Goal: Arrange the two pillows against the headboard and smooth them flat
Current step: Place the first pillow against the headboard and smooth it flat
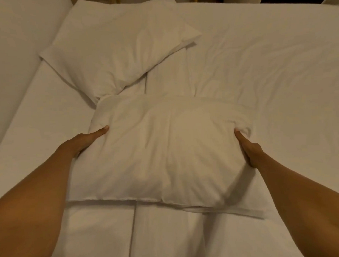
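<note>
The near pillow [166, 153] is white, plump and creased, lying on the bed [269, 65] with its long side running left to right; the left hand [87, 140] and right hand [249, 150] each clamp one of its short ends, thumbs on top and fingers hidden beneath. The far pillow [118, 47], also white and rumpled, lies tilted at the upper left, its long axis running diagonally, one corner touching the near pillow. The bed is covered in white, lightly wrinkled sheets with a seam down the middle, under dim warm light.
</note>
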`<state>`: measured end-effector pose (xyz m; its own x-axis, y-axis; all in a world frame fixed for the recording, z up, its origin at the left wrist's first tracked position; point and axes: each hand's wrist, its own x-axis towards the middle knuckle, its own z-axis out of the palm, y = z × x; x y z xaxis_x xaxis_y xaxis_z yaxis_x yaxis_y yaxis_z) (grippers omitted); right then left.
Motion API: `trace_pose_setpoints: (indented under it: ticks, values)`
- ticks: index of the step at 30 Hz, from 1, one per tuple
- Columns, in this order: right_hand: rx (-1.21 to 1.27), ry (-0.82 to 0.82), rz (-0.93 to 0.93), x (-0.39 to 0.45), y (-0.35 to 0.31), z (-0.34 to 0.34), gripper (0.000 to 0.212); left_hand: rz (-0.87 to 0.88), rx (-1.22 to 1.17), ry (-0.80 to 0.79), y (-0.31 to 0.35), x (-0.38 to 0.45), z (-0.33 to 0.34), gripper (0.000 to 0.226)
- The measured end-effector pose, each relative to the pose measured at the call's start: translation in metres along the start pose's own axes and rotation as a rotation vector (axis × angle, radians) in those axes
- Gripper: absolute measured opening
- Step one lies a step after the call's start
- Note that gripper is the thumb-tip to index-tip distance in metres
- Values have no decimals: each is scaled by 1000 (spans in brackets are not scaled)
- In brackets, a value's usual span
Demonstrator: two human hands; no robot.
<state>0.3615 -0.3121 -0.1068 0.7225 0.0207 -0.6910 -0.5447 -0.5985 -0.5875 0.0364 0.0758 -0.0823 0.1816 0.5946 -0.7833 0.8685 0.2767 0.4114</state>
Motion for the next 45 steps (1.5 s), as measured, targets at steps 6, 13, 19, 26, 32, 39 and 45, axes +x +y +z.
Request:
trace_pose_setpoints:
  ticks: [6, 13, 19, 26, 32, 39, 45]
  values:
    - [-41, -13, -146, -21, -11, 2, 89, 115, -91, 104, -10, -23, 11, 98]
    - [-109, 46, -245, -54, -40, 2, 68, 165, -261, 185, -35, -74, 5, 90]
    - [-155, -34, -368, -102, -97, 26, 64, 140, -411, 223, -64, -136, -13, 78]
    - [-354, -205, -601, -164, -158, 105, 53, 1, -665, 376, -141, -196, -45, 62]
    - [-425, -361, -753, -224, -187, 200, 50, -75, -860, 526, -212, -234, -76, 64]
    - [-473, -518, -861, -285, -193, 292, 37, -138, -1005, 689, -272, -256, -82, 57]
    - [-508, -626, -900, -322, -187, 346, 42, -164, -1116, 776, -310, -262, -70, 57]
